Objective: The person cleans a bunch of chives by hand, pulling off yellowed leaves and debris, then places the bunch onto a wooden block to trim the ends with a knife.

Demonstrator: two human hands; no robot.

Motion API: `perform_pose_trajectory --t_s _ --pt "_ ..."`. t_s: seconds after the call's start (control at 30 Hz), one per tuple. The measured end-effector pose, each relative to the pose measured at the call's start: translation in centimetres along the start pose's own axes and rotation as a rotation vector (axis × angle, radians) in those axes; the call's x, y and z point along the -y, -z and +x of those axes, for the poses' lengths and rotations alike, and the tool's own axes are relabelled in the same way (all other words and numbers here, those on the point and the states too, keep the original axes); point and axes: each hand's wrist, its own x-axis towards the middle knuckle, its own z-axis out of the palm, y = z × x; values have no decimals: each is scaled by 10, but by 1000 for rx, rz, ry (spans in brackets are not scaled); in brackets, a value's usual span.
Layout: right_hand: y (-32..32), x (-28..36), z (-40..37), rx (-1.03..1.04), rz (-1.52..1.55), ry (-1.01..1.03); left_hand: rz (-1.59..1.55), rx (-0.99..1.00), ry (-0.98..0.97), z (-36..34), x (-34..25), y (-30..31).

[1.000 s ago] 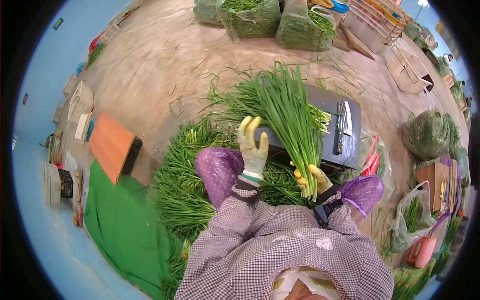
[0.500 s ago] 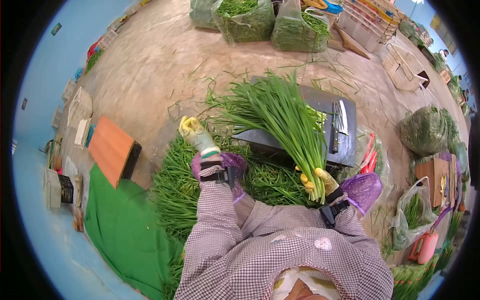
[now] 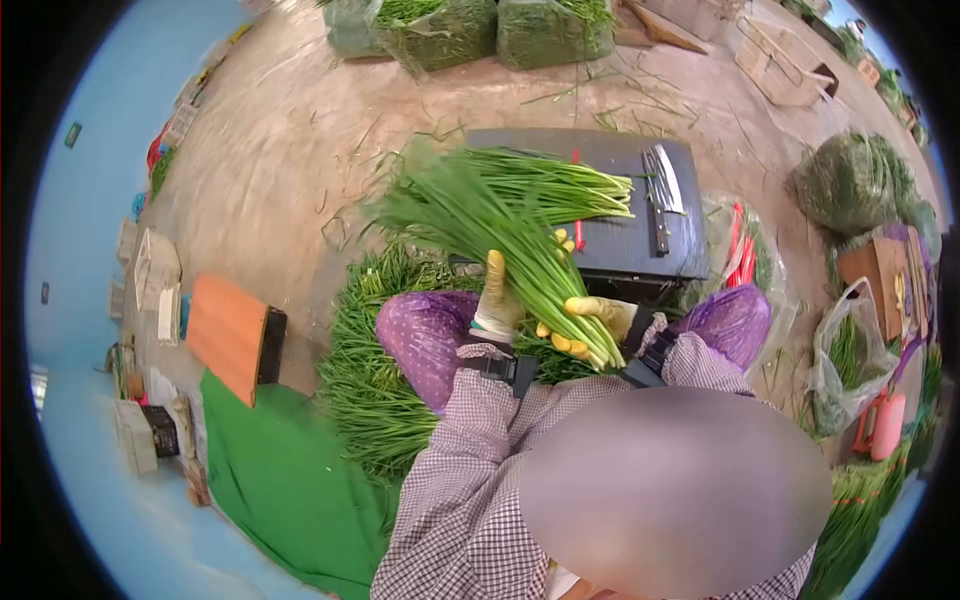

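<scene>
The cut ends of a bundle of long green stalks [image 3: 540, 285] are gripped in the gloved right hand [image 3: 603, 318], its thumb laid over the stems and its fingers curled closed beneath. Farther up, the same bundle is loosely clasped by the gloved left hand [image 3: 498, 303], partly open, with the thumb raised and yellow fingertips seen at the far side. The bundle is held slanting between purple-covered knees [image 3: 425, 345], its blurred leafy tops angled toward the upper left. A heap of greens [image 3: 375, 410] is spread beside the left knee. Beyond the hands, a second bunch [image 3: 560, 188] is laid on a dark tabletop [image 3: 640, 260], near a black-handled knife [image 3: 661, 225]. A green cloth [image 3: 290, 480] and an orange board [image 3: 228, 335] are seen at left; stuffed plastic bags [image 3: 435, 38] are lined up in the background.
</scene>
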Motion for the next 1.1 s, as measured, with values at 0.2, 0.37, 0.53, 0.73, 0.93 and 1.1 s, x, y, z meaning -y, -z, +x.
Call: perform_pose_trajectory --t_s 0.2,0.37,0.53,0.73,0.93,1.1 --pt "2 47 29 -247 -712 206 111 -201 -258 6 -32 -6" --pt "-19 75 45 -441 -1349 609 387 -269 -349 17 -57 9" --pt "3 88 69 -755 -1838 745 1105 -443 -554 28 -33 45" --pt "52 88 75 -854 -1830 560 1326 -560 -509 24 -4 112" --pt "19 104 68 -648 -1592 560 306 -502 -546 48 -32 21" --pt "35 132 11 -684 -1042 834 61 -362 -603 46 -39 52"
